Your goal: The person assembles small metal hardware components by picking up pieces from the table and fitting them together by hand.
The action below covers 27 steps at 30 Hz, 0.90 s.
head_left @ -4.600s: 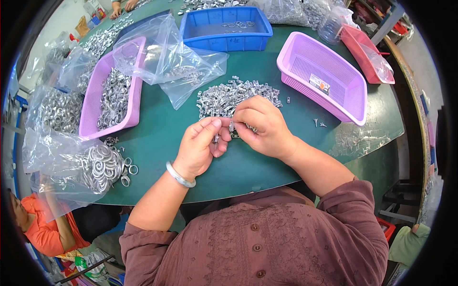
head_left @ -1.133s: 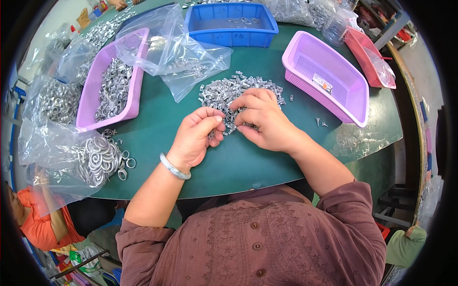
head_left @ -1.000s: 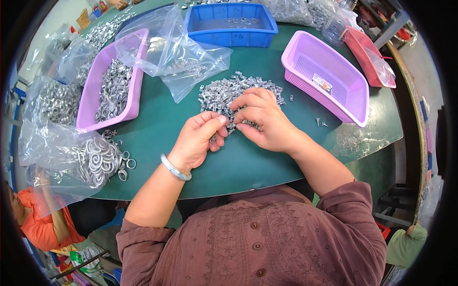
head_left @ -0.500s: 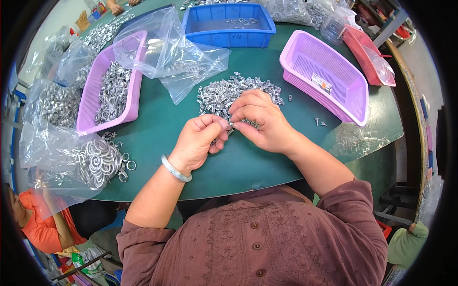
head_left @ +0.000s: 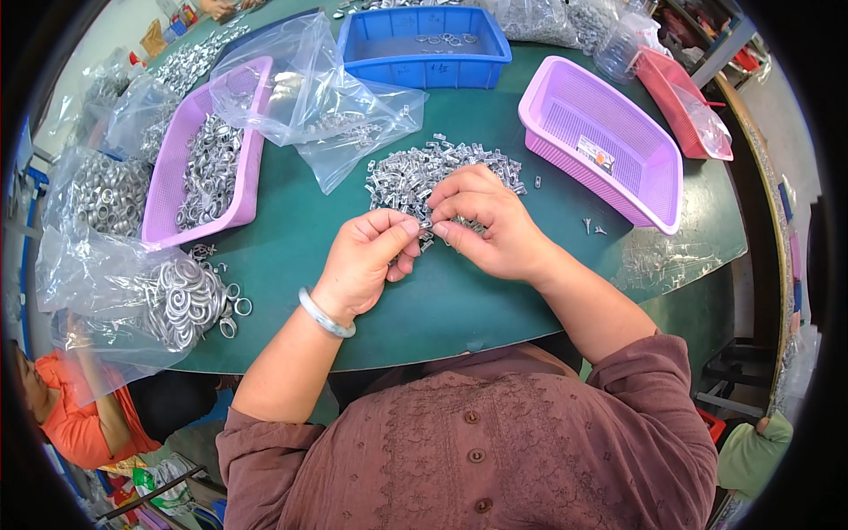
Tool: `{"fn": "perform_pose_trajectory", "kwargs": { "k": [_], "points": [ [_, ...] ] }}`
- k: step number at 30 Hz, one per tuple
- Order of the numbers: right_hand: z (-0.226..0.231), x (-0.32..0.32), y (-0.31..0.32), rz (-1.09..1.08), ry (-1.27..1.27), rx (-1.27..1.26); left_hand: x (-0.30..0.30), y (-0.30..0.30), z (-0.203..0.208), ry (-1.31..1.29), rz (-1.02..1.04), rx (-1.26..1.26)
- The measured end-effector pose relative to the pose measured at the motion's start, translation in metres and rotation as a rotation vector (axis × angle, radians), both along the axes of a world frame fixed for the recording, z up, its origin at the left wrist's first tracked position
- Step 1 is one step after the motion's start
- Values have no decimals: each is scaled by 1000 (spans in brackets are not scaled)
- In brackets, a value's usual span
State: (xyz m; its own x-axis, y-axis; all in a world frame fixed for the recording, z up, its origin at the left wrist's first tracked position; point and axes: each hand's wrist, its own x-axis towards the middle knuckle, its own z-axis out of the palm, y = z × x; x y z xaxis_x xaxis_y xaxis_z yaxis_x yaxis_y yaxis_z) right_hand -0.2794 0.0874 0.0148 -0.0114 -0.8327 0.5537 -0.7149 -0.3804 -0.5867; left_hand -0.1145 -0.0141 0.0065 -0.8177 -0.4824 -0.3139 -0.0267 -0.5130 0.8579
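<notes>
Left hand (head_left: 375, 252): thumb and forefinger pinching a small silvery metal piece (head_left: 426, 226) | right hand (head_left: 486, 225): fingers curled, tips beside the piece's right end, grip cannot be told | piece: between both hands' fingertips, at near edge of silvery metal-fitting heap (head_left: 402, 177)

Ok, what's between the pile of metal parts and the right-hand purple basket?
Head view: one loose metal part on the green tabletop, just right of the pile.

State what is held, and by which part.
A small silvery metal piece, pinched where the left hand and right hand meet; gripped part too small to tell.
</notes>
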Motion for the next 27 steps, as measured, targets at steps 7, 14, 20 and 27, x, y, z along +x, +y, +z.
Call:
{"fn": "perform_pose_trajectory", "kwargs": {
  "k": [7,14,20,27],
  "points": [
    [2,1,0,-8,31,-21,-1,2,0,54,10,-67],
    [0,1,0,-77,159,20,0,-2,-5,129,29,-68],
    [-3,9,2,-60,374,93,1,-2,-5,128,20,-80],
    [-5,12,1,-87,509,118,1,-2,-5,138,13,-54]
  ]
}}
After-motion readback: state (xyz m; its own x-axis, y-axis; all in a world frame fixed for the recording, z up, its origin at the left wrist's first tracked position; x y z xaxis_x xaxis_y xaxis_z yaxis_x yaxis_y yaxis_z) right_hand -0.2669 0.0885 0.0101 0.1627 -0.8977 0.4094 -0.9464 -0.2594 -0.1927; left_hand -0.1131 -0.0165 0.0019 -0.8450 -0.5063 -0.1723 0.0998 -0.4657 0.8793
